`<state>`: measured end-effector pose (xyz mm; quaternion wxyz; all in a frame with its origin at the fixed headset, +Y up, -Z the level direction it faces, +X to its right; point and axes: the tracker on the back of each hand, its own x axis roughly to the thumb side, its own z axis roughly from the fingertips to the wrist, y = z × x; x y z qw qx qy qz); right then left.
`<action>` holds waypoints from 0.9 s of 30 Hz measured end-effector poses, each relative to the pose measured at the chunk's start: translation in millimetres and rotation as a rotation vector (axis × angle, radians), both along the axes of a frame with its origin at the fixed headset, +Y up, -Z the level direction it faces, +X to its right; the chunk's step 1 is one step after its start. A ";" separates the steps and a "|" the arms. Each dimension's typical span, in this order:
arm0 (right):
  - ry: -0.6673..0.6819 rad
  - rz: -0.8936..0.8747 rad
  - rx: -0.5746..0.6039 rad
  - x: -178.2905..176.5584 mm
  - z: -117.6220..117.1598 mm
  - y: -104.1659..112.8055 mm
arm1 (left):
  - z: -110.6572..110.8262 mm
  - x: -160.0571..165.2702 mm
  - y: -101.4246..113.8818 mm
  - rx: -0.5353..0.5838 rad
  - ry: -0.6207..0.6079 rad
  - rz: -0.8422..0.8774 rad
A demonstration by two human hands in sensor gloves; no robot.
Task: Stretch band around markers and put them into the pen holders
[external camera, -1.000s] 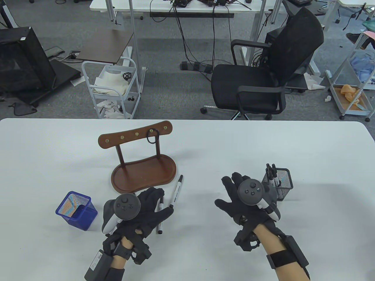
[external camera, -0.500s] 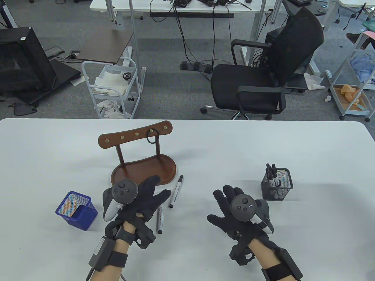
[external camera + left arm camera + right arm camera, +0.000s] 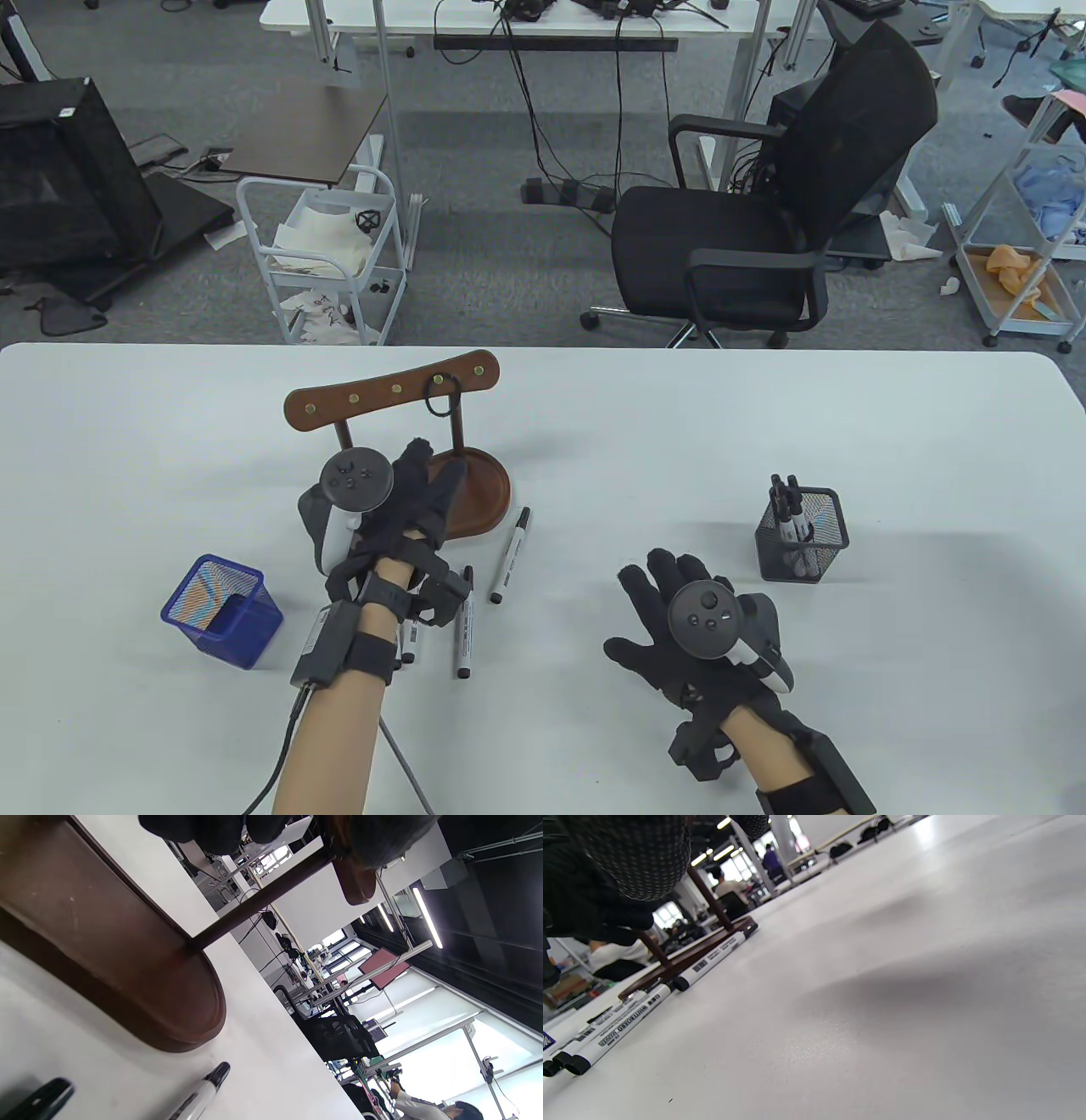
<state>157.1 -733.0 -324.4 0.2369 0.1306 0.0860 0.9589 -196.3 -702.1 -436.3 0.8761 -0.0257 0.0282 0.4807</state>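
Right now the left hand (image 3: pixel 399 501) is stretched out over the brown wooden stand (image 3: pixel 475 488), near the middle of the tabletop (image 3: pixel 764 407). Its fingers (image 3: pixel 428 488) are straight and hold nothing. A black band (image 3: pixel 441 397) hangs from a peg on the stand's top bar, just past those fingertips. The hand is likely going there because the band is needed first, to wrap round the markers.

The right hand (image 3: pixel 687 615) lies flat and low near the front right part of the tabletop. Its fingers (image 3: pixel 653 577) are spread out and hold nothing too. It looks like it is waiting for its turn.

Three loose whiteboard markers (image 3: pixel 465 628) lie on the tabletop in front of the stand, toward the front edge. One marker (image 3: pixel 510 554) lies a bit apart, by the stand's right end. The others sit partly under the left wrist, so they are hard to see fully. They are placed close to the hand so they can be picked up as a bunch.

A black mesh pen holder (image 3: pixel 804 535) stands toward the right side of the tabletop, and it already has some markers standing in it. A blue mesh pen holder (image 3: pixel 222 611) stands toward the front left, with no markers showing in it.

The stand's two thin posts and its top bar are close to the band, so the fingers could bump them. Past the far edge of the tabletop there is a black office chair (image 3: pixel 789 212) and a small white cart (image 3: pixel 318 255) on the floor.
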 end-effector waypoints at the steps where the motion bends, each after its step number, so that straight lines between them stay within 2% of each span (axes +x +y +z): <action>1: 0.002 0.000 0.002 0.4 0.1 -0.1 | -4.0 -0.5 -0.2 -0.003 0.012 0.021; 8: 0.025 -0.016 0.003 1.3 1.1 0.2 | -22.7 4.2 2.6 0.013 0.053 0.208; 17: 0.037 -0.019 0.019 2.3 3.2 0.7 | -37.6 8.7 6.0 -0.008 0.196 0.258; 27: 0.046 -0.020 0.022 1.9 3.7 0.6 | -43.7 1.7 7.0 -0.007 0.269 0.253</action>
